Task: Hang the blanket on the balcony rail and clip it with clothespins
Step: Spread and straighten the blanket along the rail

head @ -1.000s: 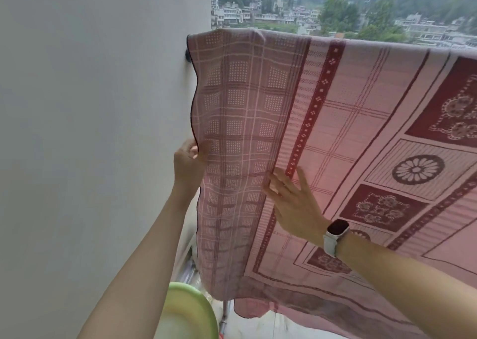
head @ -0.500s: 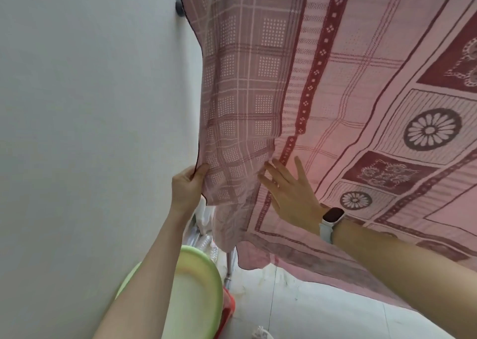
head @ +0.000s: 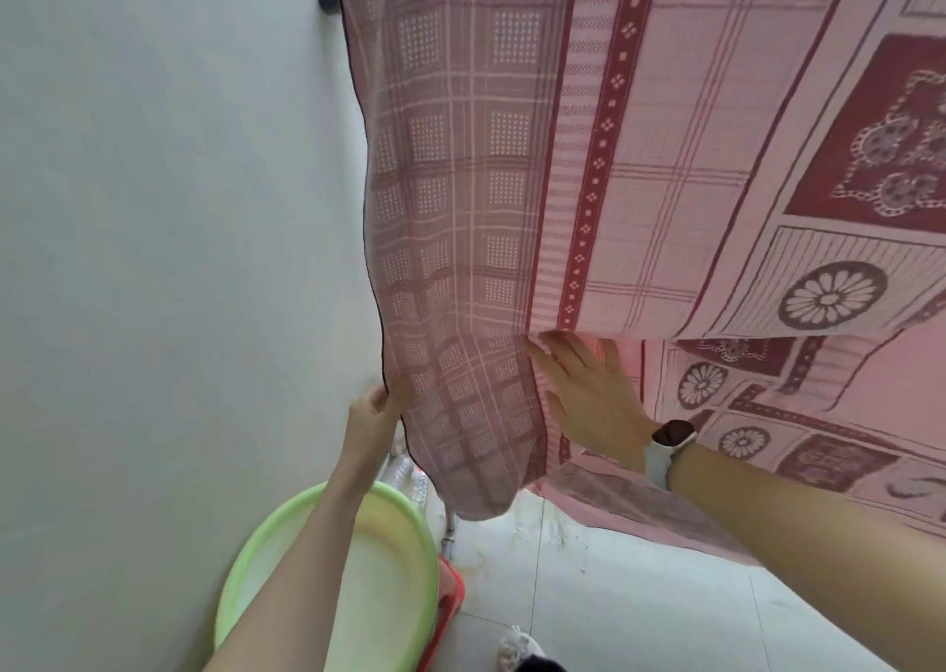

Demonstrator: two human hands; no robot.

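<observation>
Plain white wall (head: pixel 153 210) filling frame left, blanket (head: pixel 614 159) draped down centre-right. Left hand (head: pixel 376 413) pinching its dark edge, right hand (head: pixel 588 395) flat, fingers spread, smoothing. Looks like straightening step; probably needs clothespins next, none visible.

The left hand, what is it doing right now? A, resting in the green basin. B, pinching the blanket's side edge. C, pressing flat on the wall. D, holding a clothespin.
B: the left hand pinches the dark-trimmed side edge of the blanket next to the wall, while the right hand lies flat and open against the cloth; no clothespin shows.
</observation>
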